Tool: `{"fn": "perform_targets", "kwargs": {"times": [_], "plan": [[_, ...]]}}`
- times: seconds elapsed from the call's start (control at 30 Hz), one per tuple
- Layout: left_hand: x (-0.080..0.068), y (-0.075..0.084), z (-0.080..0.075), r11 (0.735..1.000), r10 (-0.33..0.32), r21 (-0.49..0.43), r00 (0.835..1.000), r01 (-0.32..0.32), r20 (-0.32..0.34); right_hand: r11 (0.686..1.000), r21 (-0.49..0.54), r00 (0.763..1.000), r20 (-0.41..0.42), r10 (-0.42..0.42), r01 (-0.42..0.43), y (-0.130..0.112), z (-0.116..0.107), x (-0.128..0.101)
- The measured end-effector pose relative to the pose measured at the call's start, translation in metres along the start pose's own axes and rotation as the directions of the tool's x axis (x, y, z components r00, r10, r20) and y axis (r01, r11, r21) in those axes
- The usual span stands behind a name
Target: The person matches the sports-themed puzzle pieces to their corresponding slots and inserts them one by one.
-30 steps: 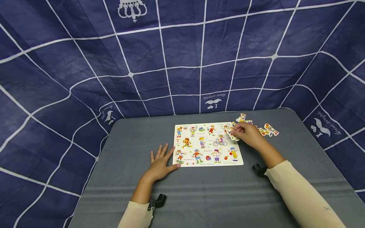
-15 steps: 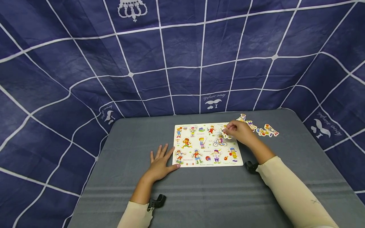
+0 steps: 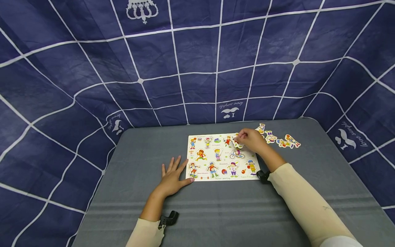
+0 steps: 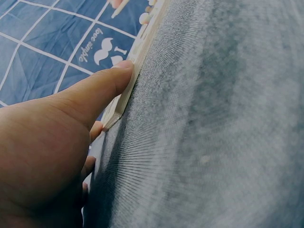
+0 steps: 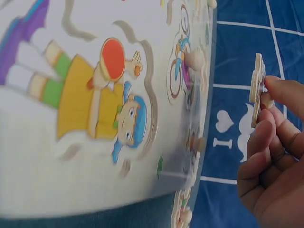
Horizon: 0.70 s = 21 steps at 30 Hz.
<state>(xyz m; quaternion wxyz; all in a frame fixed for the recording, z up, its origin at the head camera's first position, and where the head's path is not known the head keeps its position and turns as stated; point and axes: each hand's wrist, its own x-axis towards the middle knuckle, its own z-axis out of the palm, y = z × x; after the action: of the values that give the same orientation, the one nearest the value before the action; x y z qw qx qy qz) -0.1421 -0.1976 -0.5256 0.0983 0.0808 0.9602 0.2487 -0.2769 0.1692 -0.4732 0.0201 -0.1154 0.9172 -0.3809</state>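
There, in the middle of the grey table (image 3: 129,192), lay the puzzle board (image 3: 223,171), a pale rectangle printed with small sport figures. The person's right hand (image 3: 251,140) hovered over the board's far right corner, at about two o'clock from the board's centre, and its fingertips pinched a puzzle piece (image 5: 257,89) by its edge, thumb on one face and the curled fingers on the other. In the right wrist view the piece stood on edge, lifted clear of the board and not touching it. From the head view most of it was hidden under the fingers. The left hand (image 3: 172,176) lay flat on the table at about eight o'clock from the board's centre, fingers straight and spread, gripping nothing. Its thumb (image 4: 97,90) pressed against the board's near left edge, as the left wrist view showed plainly. A few loose pieces (image 3: 279,139) lay scattered on the cloth at three o'clock from the right hand, just beyond the board's right edge and apart from it. Behind the table, at twelve o'clock, hung a dark blue curtain (image 3: 197,61) crossed with white lines.
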Motion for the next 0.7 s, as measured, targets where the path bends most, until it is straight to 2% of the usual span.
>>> {"fn": "perform_targets", "kwargs": {"times": [0.47, 0.7], "plan": [[0.0, 0.0, 0.0, 1.0, 0.007, 0.001, 1.0, -0.007, -0.009, 0.999, -0.034, 0.998, 0.05, 0.038, -0.036, -0.009, 0.021, 0.019], [0.0, 0.0, 0.0, 1.0, 0.01, -0.005, 1.0, -0.01, -0.016, 0.999, -0.032, 0.999, 0.052, 0.012, -0.01, -0.008, 0.03, 0.027]]}}
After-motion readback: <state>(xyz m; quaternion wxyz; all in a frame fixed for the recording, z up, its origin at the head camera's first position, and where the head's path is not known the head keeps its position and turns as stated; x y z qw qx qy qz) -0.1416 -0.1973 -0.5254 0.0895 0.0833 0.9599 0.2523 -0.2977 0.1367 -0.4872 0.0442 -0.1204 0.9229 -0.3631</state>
